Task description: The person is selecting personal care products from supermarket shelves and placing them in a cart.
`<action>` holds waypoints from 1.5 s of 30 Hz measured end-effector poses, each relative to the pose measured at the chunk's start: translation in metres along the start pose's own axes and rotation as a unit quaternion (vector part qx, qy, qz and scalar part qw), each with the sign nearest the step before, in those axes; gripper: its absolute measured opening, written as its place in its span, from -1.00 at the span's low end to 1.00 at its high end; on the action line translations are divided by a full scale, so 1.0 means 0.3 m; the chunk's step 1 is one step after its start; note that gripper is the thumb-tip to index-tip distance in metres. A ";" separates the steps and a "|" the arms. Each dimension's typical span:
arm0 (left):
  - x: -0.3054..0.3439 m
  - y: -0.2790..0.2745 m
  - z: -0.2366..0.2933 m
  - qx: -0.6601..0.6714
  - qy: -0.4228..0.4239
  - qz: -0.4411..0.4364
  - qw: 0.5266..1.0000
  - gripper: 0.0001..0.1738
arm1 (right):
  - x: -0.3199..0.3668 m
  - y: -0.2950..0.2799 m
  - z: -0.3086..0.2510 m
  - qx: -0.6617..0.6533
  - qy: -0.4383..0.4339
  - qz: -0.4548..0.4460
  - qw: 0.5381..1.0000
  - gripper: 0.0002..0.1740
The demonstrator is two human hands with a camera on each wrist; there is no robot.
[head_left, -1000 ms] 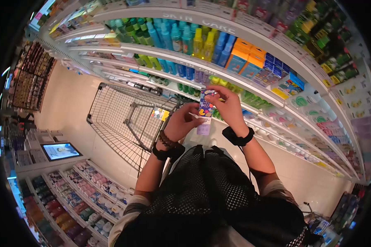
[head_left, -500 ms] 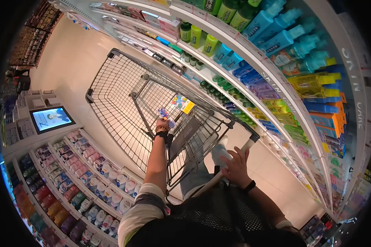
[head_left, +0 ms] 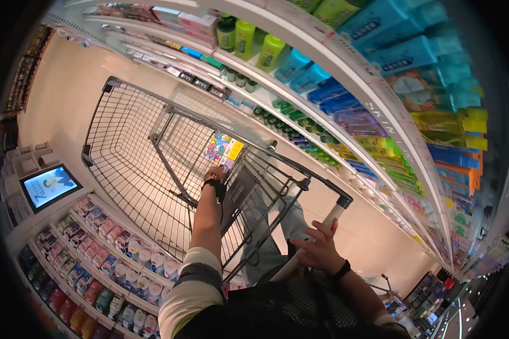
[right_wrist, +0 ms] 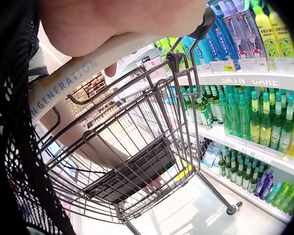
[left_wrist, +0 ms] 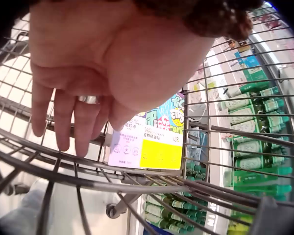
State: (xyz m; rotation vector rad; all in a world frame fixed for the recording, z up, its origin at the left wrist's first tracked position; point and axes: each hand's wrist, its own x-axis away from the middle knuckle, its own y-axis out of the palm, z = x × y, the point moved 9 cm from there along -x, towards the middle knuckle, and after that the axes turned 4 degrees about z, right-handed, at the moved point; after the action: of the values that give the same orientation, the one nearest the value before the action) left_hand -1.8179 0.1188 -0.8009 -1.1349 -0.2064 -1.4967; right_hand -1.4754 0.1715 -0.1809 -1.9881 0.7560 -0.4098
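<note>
My left hand [head_left: 214, 174] reaches down inside a wire shopping cart [head_left: 136, 141]. In the left wrist view its fingers [left_wrist: 63, 120] point down, straight and relaxed, with a ring on one. Right at the fingertips lies a slim box with a lilac panel [left_wrist: 125, 147]. Against it sits a colourful printed box with a yellow panel [left_wrist: 160, 152], partly hidden by the palm. My right hand [head_left: 321, 246] rests on the cart's pale handle [right_wrist: 63, 88], its fingers loosely spread; in the right wrist view the palm lies over the bar.
Shelves of bottles [head_left: 300, 68] run along the right side of the cart. On the left stand a lit screen [head_left: 50, 185] and shelves of small packs [head_left: 113, 243]. Pale floor [head_left: 68, 96] stretches ahead of the cart. A dark plate [right_wrist: 132, 171] hangs on the cart's rear.
A second ago both hands held the slim patterned box near the chest. My left hand lowered it into the cart and let go beside the other box; my right moved to the handle.
</note>
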 end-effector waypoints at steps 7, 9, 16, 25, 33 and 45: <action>0.654 -0.463 0.382 0.098 -0.084 0.007 0.992 -0.46 | 0.025 -0.481 0.224 0.013 0.036 0.204 0.978 -0.20; 0.864 -0.567 0.585 0.094 -0.068 0.049 0.992 -0.54 | 0.162 -0.817 0.385 0.178 0.164 0.399 0.884 -0.29; 1.473 -0.705 1.032 0.163 0.087 0.259 0.948 -0.65 | 0.384 -1.325 0.492 0.340 0.203 0.507 0.766 -0.30; 1.796 -0.546 1.559 0.193 0.232 0.277 0.913 -0.73 | 0.553 -1.294 0.435 0.146 0.071 0.496 0.853 -0.60; 1.881 -0.266 2.178 0.309 0.369 -0.102 0.871 -0.52 | 0.269 -1.072 0.273 -0.478 0.160 0.317 0.803 -0.71; 1.523 -0.621 0.922 0.518 0.010 0.320 0.793 -0.50 | -0.018 -0.336 -0.052 -0.103 -0.026 0.085 0.991 -0.36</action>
State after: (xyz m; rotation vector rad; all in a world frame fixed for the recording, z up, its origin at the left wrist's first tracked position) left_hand -1.7566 0.0593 -0.2417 -0.2150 -0.4949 -0.5755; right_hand -1.4537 0.2022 -0.0858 -2.0948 0.9592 -0.1851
